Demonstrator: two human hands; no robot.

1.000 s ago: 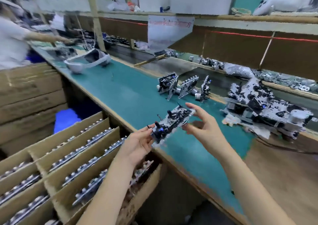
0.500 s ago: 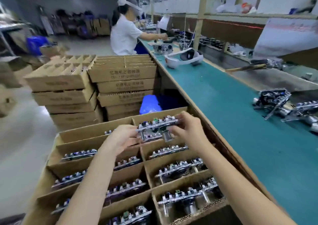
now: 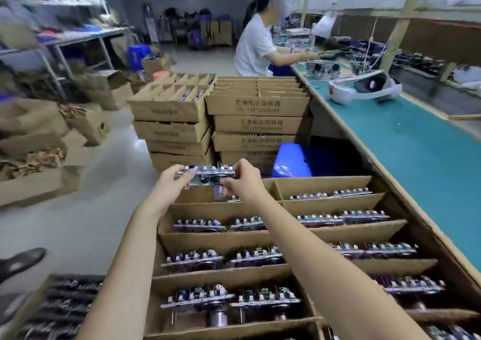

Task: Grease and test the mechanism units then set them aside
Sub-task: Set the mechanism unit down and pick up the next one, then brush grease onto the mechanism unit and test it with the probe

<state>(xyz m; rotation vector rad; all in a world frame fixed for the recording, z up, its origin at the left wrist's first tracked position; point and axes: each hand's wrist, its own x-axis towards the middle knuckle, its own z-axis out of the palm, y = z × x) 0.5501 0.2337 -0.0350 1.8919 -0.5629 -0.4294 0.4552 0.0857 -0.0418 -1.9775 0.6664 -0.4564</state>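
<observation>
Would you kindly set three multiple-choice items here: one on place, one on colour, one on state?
1. Where is the held mechanism unit? A) above the far row of the divided cardboard box B) on the floor C) on a chair
2. What colour is the bench mat? A) red B) teal C) yellow
3. How is the unit held? A) lying loose B) gripped by the left hand and the right hand C) balanced on a forearm
1 A: it is over the far compartments. 2 B: the mat is teal. 3 B: both hands' fingers pinch its ends.
</observation>
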